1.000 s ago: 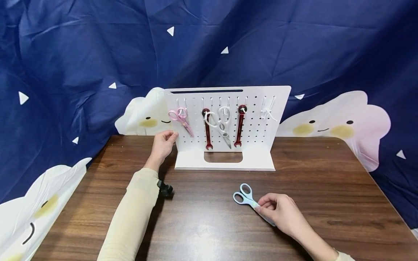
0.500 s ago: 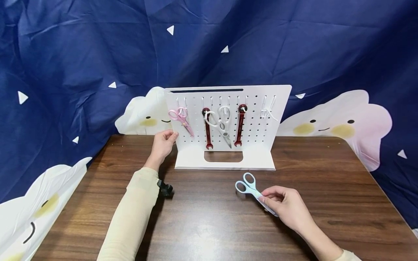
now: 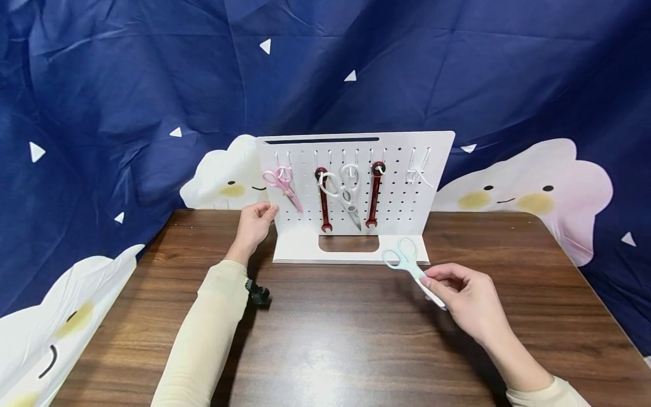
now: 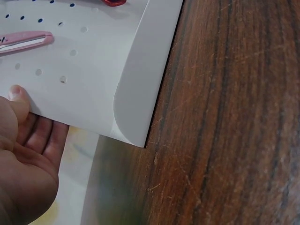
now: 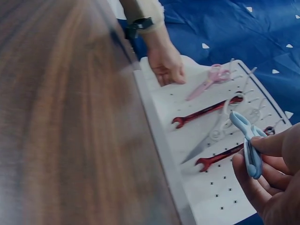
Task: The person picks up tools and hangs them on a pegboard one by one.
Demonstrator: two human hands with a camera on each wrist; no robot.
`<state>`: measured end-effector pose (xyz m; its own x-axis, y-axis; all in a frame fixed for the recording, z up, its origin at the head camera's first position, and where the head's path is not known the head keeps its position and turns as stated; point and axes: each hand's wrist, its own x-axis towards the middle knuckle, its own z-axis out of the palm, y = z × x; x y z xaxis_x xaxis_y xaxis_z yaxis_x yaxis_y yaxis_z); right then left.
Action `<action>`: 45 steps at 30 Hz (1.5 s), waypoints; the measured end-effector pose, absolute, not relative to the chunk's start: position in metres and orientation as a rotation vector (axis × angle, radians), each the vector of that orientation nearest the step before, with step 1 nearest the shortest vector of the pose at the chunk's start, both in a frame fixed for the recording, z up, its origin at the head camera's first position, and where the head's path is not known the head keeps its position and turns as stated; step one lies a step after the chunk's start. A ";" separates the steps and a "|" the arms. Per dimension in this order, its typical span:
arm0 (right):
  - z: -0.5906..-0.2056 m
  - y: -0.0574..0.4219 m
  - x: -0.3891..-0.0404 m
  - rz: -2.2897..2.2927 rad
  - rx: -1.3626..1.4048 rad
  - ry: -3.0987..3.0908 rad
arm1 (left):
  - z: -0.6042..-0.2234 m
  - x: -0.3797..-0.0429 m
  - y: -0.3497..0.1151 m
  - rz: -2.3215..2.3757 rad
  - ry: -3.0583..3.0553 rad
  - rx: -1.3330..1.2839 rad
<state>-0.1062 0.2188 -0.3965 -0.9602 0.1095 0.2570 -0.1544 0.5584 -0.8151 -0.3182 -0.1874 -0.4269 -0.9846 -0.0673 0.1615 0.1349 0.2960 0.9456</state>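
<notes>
My right hand (image 3: 470, 297) pinches light blue scissors (image 3: 408, 262) by the blade end, with their two handle loops pointing up toward the board. In the right wrist view the scissors (image 5: 253, 157) lie between thumb and fingers. My left hand (image 3: 253, 226) grips the left edge of a white pegboard (image 3: 396, 217), the thumb in front and the fingers behind, as the left wrist view shows. Pink scissors (image 3: 285, 189), two red wrenches (image 3: 324, 203) (image 3: 374, 198) and white-handled scissors (image 3: 346, 195) hang from hooks on the board.
A white double hook (image 3: 418, 169) at the board's right holds nothing. The pegboard's foot rests on a brown wooden table (image 3: 305, 328). Behind the table hangs a dark blue cloth (image 3: 325, 68) with cloud prints. A black wrist mount (image 3: 257, 293) sits on my left sleeve.
My right hand has lifted the light blue scissors from the table and carried them forward and to the right, toward the pegboard's foot. My left hand stays at the board's edge.
</notes>
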 end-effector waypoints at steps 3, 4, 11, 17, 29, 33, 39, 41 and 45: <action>-0.391 0.220 -0.109 1.367 0.034 -2.459 | -0.428 -0.319 -0.187 -1.775 -2.380 -0.070; -0.389 0.221 -0.109 1.375 0.034 -2.441 | -0.428 -0.319 -0.187 -1.777 -2.378 -0.072; -0.382 0.223 -0.115 1.404 0.012 -2.341 | -0.430 -0.321 -0.188 -1.771 -2.379 -0.077; -0.374 0.222 -0.118 1.460 -0.031 -2.253 | -0.429 -0.319 -0.187 -1.757 -2.388 -0.070; -0.358 0.222 -0.129 1.508 -0.079 -2.090 | -0.428 -0.320 -0.188 -1.748 -2.401 -0.068; -0.356 0.221 -0.134 1.513 -0.095 -2.070 | -0.428 -0.320 -0.188 -1.764 -2.391 -0.067; -0.354 0.218 -0.143 1.553 -0.068 -2.023 | -0.429 -0.320 -0.189 -1.784 -2.385 -0.062; -0.354 0.217 -0.146 1.612 -0.054 -1.986 | -0.430 -0.321 -0.189 -1.782 -2.383 -0.064; -0.357 0.216 -0.153 1.712 -0.063 -1.927 | -0.430 -0.321 -0.189 -1.772 -2.382 -0.075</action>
